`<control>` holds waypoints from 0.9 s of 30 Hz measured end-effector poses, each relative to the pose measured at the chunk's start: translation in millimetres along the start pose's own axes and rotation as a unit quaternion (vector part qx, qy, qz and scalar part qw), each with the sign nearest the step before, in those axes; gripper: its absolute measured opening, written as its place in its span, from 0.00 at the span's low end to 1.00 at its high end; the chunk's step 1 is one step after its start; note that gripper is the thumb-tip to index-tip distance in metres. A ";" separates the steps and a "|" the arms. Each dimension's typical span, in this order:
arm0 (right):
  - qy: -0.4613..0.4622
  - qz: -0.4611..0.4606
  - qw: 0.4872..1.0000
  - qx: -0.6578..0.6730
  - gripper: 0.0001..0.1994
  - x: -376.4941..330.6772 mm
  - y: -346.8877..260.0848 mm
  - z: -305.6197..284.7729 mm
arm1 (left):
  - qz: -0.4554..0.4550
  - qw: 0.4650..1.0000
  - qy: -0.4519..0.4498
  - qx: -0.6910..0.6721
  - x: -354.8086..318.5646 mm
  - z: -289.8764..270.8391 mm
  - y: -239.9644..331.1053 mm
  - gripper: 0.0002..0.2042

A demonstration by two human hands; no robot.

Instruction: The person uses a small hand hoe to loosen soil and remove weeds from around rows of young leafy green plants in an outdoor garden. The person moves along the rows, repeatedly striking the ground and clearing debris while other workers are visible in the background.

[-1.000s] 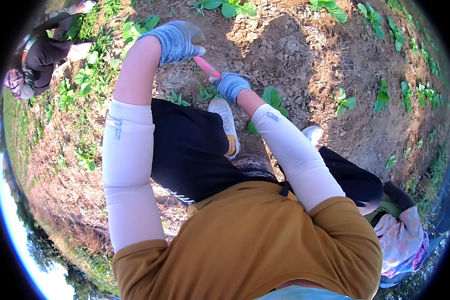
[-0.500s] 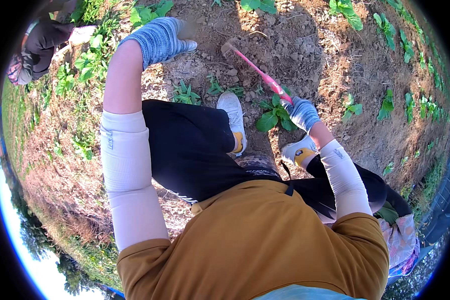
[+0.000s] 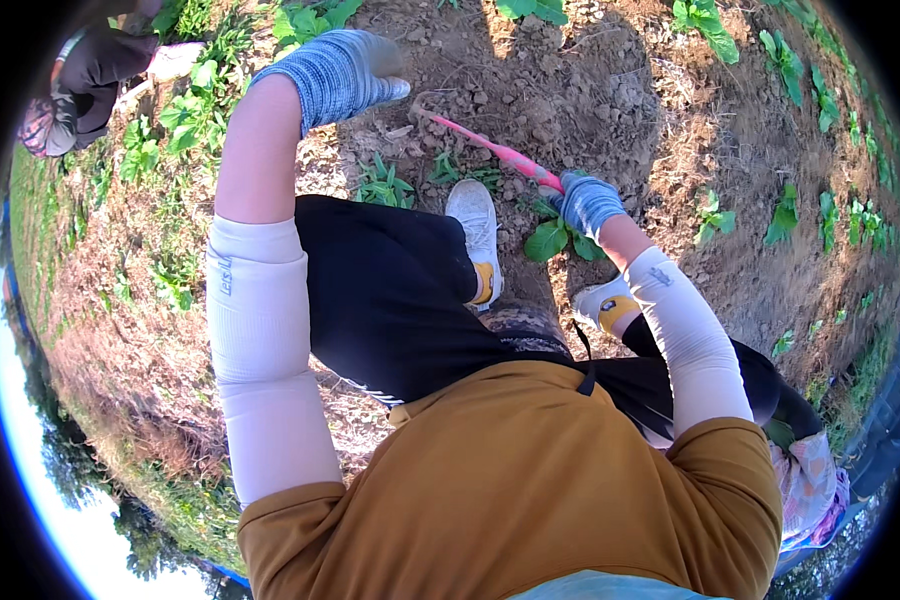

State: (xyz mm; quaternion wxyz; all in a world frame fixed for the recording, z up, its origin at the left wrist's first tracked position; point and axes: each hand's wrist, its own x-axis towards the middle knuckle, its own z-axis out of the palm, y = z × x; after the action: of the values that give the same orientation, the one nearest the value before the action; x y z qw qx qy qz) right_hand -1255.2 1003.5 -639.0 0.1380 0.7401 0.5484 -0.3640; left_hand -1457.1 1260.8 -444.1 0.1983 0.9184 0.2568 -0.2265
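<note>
My right hand (image 3: 590, 205), in a grey-blue knit glove, is closed round the pink handle of a small hand hoe (image 3: 515, 160). The tool slants to the far left, its soil-coloured head low over the dirt and hard to make out. Across from it, my left hand (image 3: 345, 78), gloved alike, hovers above the soil with thumb and fingers apart. Its fingertips are dirt-brown and blurred. Between the hands a small narrow-leaved weed (image 3: 385, 185) grows. Under my right hand, a broad-leaved seedling (image 3: 550, 240) is partly hidden.
My white shoes (image 3: 475, 220) stand on the soil, close to the seedlings. More leafy plants (image 3: 715, 215) grow in rows to the right. Another person (image 3: 95, 80) crouches at the far left. Patterned cloth (image 3: 805, 480) shows behind my right arm.
My right hand has moved slightly left, and the hoe's head has swung left toward my left hand. My left hand stays nearly in place; the whole view has shifted a little.
</note>
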 end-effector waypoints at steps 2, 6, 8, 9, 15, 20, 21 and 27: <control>-0.014 0.031 0.999 -0.021 0.27 -21.5 38.3 -7.6 | -0.062 0.998 0.010 -0.011 -9.0 9.8 -13.6 0.18; 0.005 0.008 1.000 -0.005 0.27 -37.3 28.0 -13.1 | -0.100 0.994 0.043 -0.008 -19.9 9.5 -11.8 0.17; 0.082 -0.055 0.994 0.047 0.26 -25.6 7.2 -0.5 | -0.084 0.995 0.050 -0.028 -4.0 10.8 -8.1 0.16; 0.033 -0.087 0.994 0.058 0.26 -16.6 -29.3 -7.3 | -0.109 0.993 0.047 -0.023 -21.2 6.4 -5.5 0.16; -0.019 -0.126 0.988 0.092 0.21 48.8 -132.5 13.1 | -0.002 0.997 0.019 0.069 -0.8 4.8 -1.3 0.17; 0.004 -0.118 0.993 -0.002 0.18 30.5 -44.9 15.0 | 0.026 0.997 0.004 0.071 -12.6 0.6 7.8 0.19; 0.015 -0.106 0.994 -0.022 0.18 27.2 -21.0 13.9 | 0.001 0.999 0.015 0.042 -12.0 3.1 8.8 0.19; 0.037 -0.019 0.998 -0.053 0.23 -23.0 68.4 -19.9 | -0.035 0.999 0.022 0.001 -22.2 6.4 -5.8 0.18</control>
State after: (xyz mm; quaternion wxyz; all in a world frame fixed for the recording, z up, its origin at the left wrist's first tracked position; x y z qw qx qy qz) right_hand -1188.1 974.5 -622.5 0.1493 0.7341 0.5858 -0.3091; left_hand -1479.4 1253.8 -439.3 0.1839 0.9138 0.2930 -0.2129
